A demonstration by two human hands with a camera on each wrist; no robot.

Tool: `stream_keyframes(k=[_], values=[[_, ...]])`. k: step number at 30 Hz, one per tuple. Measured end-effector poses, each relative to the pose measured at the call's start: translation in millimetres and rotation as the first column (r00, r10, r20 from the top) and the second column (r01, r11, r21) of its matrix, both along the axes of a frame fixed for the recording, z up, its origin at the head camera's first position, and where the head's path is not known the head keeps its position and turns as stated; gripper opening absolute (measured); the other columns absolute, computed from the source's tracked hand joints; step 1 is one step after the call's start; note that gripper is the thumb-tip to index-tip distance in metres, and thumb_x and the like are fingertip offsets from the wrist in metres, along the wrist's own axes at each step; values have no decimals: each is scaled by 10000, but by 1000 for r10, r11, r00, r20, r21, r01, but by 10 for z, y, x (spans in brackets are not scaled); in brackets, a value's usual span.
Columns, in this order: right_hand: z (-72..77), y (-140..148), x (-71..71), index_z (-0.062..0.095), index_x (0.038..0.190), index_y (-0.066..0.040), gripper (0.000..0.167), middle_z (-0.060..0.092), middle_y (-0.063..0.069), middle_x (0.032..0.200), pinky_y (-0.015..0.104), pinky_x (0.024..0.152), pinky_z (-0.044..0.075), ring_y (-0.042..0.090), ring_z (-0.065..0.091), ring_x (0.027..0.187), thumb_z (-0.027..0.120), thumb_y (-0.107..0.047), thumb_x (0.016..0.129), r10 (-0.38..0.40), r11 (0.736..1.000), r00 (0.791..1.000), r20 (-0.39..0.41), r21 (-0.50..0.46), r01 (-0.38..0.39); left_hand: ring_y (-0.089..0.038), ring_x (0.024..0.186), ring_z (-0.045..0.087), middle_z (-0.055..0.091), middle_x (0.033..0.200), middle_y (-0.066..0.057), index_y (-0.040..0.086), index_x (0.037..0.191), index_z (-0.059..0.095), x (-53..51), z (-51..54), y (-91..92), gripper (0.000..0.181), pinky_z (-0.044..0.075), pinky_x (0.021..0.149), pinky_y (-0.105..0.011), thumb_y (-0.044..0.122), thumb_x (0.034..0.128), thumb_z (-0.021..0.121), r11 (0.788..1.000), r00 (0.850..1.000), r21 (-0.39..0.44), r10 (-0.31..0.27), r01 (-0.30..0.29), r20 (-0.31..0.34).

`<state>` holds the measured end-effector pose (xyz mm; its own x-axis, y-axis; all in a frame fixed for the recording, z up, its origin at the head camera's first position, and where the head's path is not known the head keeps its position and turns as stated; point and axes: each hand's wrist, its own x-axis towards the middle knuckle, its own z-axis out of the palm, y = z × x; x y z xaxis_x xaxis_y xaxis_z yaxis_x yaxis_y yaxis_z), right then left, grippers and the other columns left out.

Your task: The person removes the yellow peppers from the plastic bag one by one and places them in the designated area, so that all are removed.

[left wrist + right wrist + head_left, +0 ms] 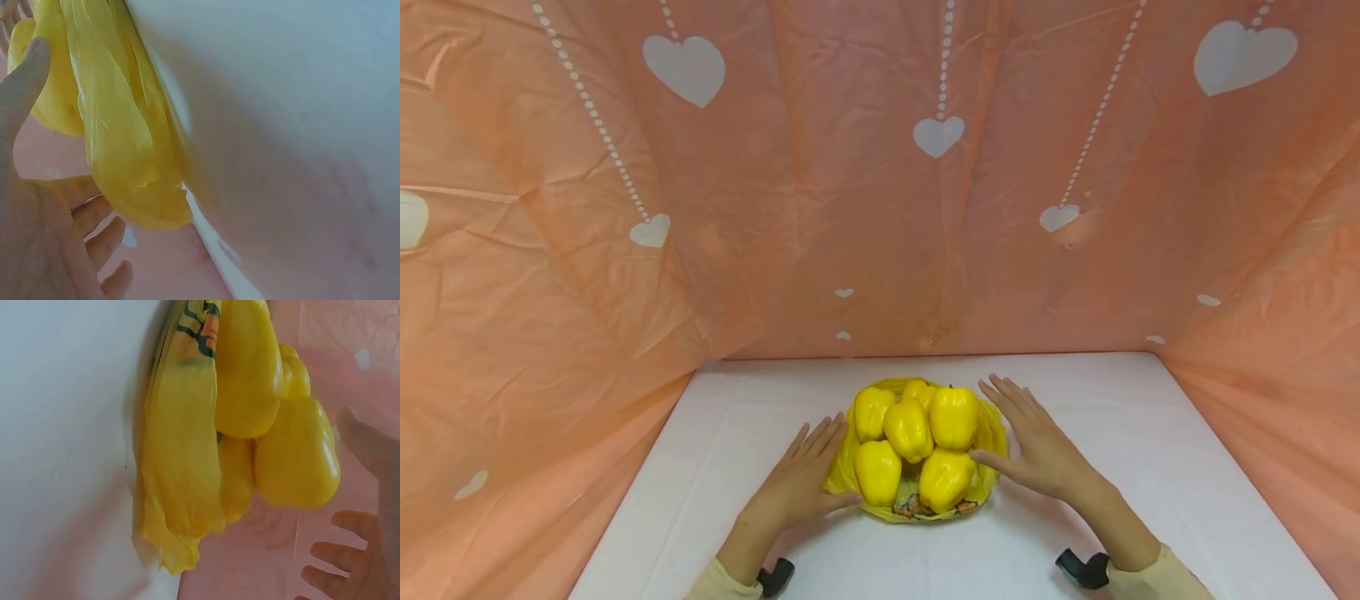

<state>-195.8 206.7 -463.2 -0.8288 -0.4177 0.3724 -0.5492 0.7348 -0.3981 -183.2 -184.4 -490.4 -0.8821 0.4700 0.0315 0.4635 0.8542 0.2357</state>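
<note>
Several glossy yellow bell peppers point(909, 429) sit heaped on a yellow plastic bag point(846, 467) whose sides are pushed down around them. Orange and dark print shows on the bag's near part. At the bag's left edge is my left hand point(801, 483), fingers extended; in the left wrist view its fingertips reach the bag's side. On the other side my right hand point(1037, 446) is spread wide beside the peppers, thumb pointing toward the front right one. In the right wrist view that hand point(359, 562) appears apart from the peppers and the bag. Neither hand grips anything.
The bag stands on a white table point(760, 417). Orange sheeting with white hearts point(880, 208) hangs behind the table and along both sides. A black strap piece point(1082, 569) shows at the right wrist, and another black piece point(777, 577) at the left.
</note>
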Motion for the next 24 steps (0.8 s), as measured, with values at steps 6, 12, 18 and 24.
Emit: stream_keyframes(k=[6,12,18,24], values=[[5,-75,-9,374,1671,-110,989,363,200,1710,722,1247,299,455,335,1566,847,-509,899,15,1000,1000,-12,1,-15,-351,1632,243,240,1773,-151,14,1691,276,-9,-14,14,1137,131,1357,-564,693,904,738,1000,1000,2,-8,8,0],[-13,-138,-31,389,1660,-94,989,385,195,1700,713,1231,341,448,373,1547,868,-485,888,18,1000,1000,-22,-6,-18,-320,1645,213,208,1785,-122,35,1703,250,-20,-27,41,1152,112,1363,-538,716,903,724,1000,1000,-12,5,-5,29],[-44,-178,-54,389,1659,-108,996,404,190,1690,707,1218,369,440,400,1533,888,-466,876,12,1000,1000,-27,-22,-13,-314,1647,208,201,1789,-112,39,1705,245,-10,-22,50,1162,110,1364,-535,713,896,738,1000,999,-4,14,-14,48],[-57,-212,-63,393,1655,-102,991,418,196,1680,701,1214,380,444,417,1522,897,-442,872,5,999,1000,-23,-32,-5,-336,1640,227,219,1781,-136,9,1691,268,-3,-17,58,1158,126,1361,-546,685,891,763,1000,999,14,-2,1,46]])
